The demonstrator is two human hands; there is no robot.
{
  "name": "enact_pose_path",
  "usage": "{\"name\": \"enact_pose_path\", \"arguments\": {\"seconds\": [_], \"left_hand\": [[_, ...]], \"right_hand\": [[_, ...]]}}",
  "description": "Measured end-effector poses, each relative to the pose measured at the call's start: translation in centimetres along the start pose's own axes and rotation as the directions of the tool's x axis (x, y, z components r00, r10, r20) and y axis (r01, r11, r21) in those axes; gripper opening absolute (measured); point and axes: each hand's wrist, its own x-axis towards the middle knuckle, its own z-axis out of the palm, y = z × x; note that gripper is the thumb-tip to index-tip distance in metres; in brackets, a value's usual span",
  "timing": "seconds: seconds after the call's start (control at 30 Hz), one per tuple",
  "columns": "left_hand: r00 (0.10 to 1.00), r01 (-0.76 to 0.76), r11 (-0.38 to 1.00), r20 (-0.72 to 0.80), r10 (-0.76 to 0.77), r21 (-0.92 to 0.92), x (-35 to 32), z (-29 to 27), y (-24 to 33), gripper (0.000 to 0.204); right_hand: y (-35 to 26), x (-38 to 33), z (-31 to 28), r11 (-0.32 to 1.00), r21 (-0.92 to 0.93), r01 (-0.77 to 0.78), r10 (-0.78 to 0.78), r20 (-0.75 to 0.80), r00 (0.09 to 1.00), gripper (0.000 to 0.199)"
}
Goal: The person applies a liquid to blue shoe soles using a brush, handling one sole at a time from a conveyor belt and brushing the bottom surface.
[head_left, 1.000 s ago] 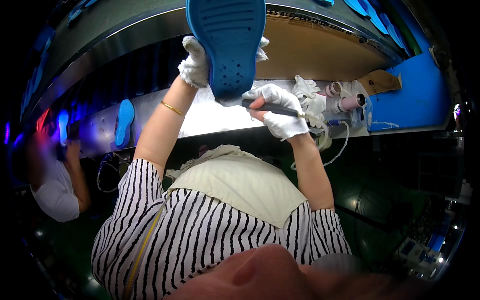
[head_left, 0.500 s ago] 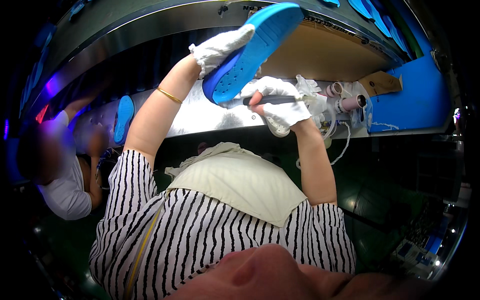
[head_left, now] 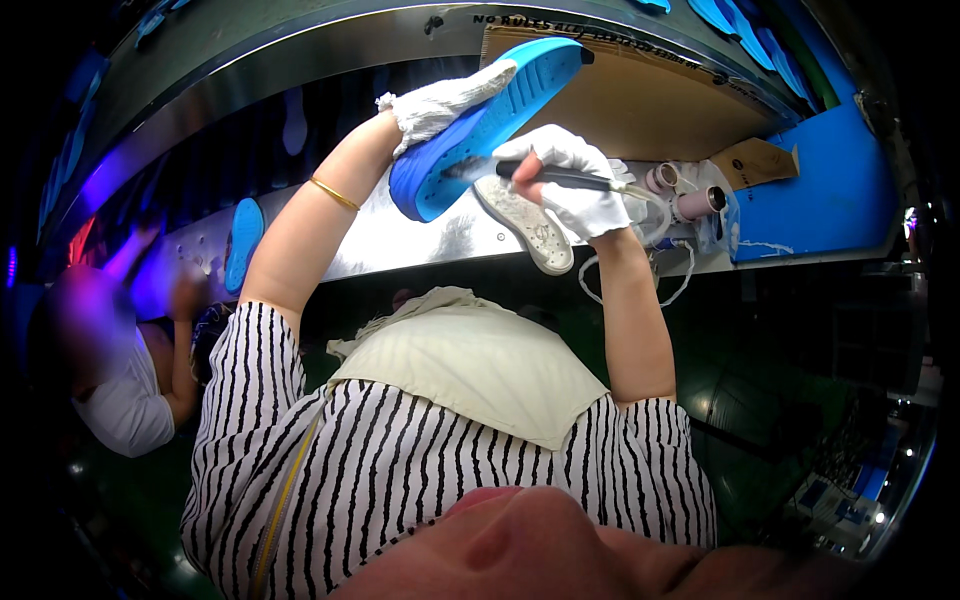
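Note:
A blue shoe sole [head_left: 470, 140] is tilted over the bench, darker along one side and dotted with small holes at its near end. My left hand [head_left: 445, 105], in a white glove, is closed around its left edge. In my gloved right hand [head_left: 575, 180], bare fingertips showing, I grip a dark-handled brush [head_left: 545, 176]. A pale tube runs from its back end, and its blurred tip meets the sole's surface near the heel. Below the right hand, a grey-white sole [head_left: 528, 222] with small holes lies over the bench's near edge.
The metal bench [head_left: 375, 230] spans the view. Pinkish cylinders [head_left: 700, 203] and clear plastic stand right, before a blue panel [head_left: 825, 210]. A cardboard sheet [head_left: 620, 100] leans behind. Leftward, another blue sole [head_left: 243, 245] lies near a co-worker [head_left: 130, 390]. A conveyor-like ledge [head_left: 330, 45] runs behind.
The blue sole has dropped lower and turned slightly. My right hand has lifted and now brings the brush tip against the sole, uncovering the grey-white sole below.

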Motion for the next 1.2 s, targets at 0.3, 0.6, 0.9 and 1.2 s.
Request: {"name": "enact_pose_path", "arguments": {"seconds": [0.3,0.6,0.9,1.2], "left_hand": [[0.946,-0.312,0.848,-0.061,0.317,-0.429,-3.5,-1.3,1.0,0.094],[0.921,0.228,0.183,0.273,0.279,-0.956,-3.8,-0.5,-7.2,0.066],[0.968,0.119,0.294,0.177,0.179,-0.948,-4.2,8.0,-6.8,0.071],[0.996,-0.056,0.372,-0.027,0.081,-0.927,-2.9,7.9,-5.7,0.082]], "right_hand": [[-0.7,-1.2,-2.4,0.999,0.022,-0.047,0.047,-0.026,0.999,0.013],[1.0,-2.0,1.2,0.970,0.244,-0.012,0.136,-0.497,0.857,0.018],[3.1,0.5,1.7,0.929,-0.343,0.137,-0.318,-0.556,0.768,0.020],[1.3,-1.4,2.5,0.896,-0.412,0.164,-0.334,-0.383,0.861,0.020]]}}
